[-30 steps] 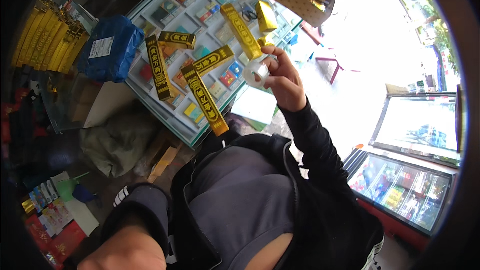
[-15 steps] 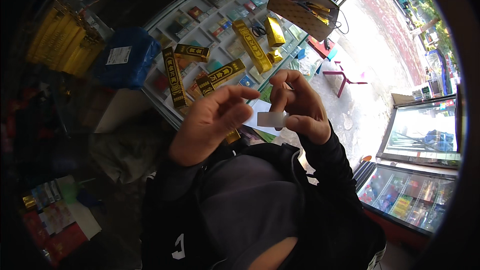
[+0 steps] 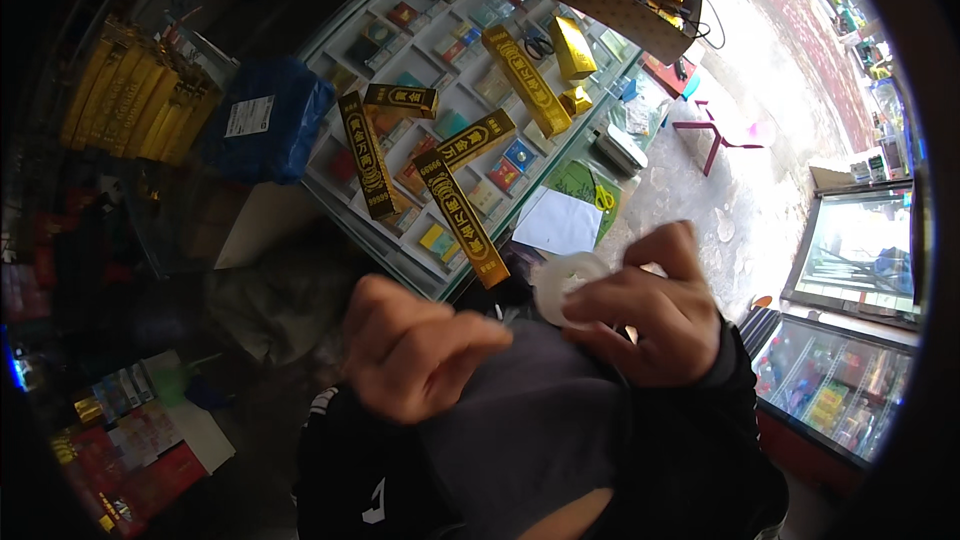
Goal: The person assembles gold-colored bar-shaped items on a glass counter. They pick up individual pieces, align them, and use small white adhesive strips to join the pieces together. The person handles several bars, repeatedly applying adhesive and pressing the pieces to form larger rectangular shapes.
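My right hand [image 3: 655, 310] pinches a roll of clear tape [image 3: 552, 287] between thumb and fingers, its round face turned up. To its left, my left hand [image 3: 415, 350] is closed, thumb against forefinger, slightly blurred. A small pale glint shows by its fingertips; whether it is the tape's end I cannot make out. Just beyond the hands, a long gold-and-black box [image 3: 465, 225] reaches over the edge of the glass counter [image 3: 395, 270]. Another long box [image 3: 367, 155] and a shorter box [image 3: 400, 100] lie farther left.
A gold box [image 3: 525, 80] lies near scissors [image 3: 538, 46] on the counter. A tool-filled carton [image 3: 625, 10] stands at the far right corner. White paper [image 3: 558, 222] lies near the counter's right edge. A blue wrapped package [image 3: 265, 120] and stacked gold boxes [image 3: 130, 90] are at left.
Both hands have come down closer to my body. The tape roll has turned from edge-on to face-up. My left hand's fingers have closed, and the counter boxes show more fully.
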Demonstrator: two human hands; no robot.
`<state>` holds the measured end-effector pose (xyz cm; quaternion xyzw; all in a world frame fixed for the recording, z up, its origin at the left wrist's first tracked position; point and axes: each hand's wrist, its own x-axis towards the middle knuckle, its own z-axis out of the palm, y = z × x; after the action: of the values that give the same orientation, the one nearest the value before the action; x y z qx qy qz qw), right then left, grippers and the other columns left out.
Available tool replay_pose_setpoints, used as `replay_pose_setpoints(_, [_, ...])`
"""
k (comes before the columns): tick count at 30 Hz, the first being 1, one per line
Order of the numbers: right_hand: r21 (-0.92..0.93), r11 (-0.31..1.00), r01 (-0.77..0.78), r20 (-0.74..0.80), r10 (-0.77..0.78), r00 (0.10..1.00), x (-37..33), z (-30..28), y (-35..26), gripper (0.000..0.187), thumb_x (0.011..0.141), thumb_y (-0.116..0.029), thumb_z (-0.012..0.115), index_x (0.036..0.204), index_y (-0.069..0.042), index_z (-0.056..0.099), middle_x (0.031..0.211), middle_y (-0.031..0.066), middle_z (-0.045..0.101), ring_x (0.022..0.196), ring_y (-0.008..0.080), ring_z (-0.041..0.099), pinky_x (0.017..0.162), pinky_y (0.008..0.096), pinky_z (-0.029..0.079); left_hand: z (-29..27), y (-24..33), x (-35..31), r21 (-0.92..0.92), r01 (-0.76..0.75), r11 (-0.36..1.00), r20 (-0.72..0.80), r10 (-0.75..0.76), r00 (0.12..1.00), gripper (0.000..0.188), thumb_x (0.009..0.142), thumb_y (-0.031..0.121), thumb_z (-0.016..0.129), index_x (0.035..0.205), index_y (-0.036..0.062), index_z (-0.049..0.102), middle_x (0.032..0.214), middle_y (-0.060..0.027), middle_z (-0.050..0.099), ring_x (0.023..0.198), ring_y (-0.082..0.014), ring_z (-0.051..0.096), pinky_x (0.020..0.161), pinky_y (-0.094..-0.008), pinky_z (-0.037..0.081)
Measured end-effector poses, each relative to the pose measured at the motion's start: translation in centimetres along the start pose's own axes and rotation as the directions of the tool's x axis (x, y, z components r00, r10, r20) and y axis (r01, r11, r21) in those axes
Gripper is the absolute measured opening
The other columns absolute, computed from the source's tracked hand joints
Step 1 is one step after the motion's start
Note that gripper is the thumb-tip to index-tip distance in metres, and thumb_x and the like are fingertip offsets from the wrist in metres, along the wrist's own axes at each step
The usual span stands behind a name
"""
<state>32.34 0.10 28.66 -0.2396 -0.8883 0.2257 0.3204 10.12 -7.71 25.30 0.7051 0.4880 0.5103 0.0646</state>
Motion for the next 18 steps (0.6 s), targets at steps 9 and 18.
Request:
replay_pose_setpoints(9, [-0.182,0.977,-0.108,-0.201,0.071,0.977,-0.6,-2.4,-6.7,0.029,0.068,-0.029,0.079,0.093,-0.033,0.064,0.076,-0.0084,0.04,0.08,0.0164,0.04,0.067,0.0338,0.031,-3.4,3.5,1.4,0.186,-0.188,0.964,-0.179,0.222,0.958,0.007,0.093,0.032,0.067,0.089,0.0331,0.061,0.073,0.0094,0.04,0.059,-0.0078,0.036,0.055,-0.0261,0.028])
replay_pose_setpoints(18, [0.073,0.997,0.036,-0.128,-0.027,0.991,0.5,-3.1,-5.2,0.042,0.05,-0.026,0.085,0.088,-0.033,0.069,0.083,-0.0046,0.043,0.083,0.0221,0.035,0.053,0.0318,0.027,-3.7,2.1,2.3,0.138,-0.371,0.918,-0.098,0.386,0.917,0.009,0.094,0.047,0.061,0.092,0.0385,0.057,0.077,0.0137,0.035,0.066,-0.0046,0.037,0.063,-0.0231,0.029])
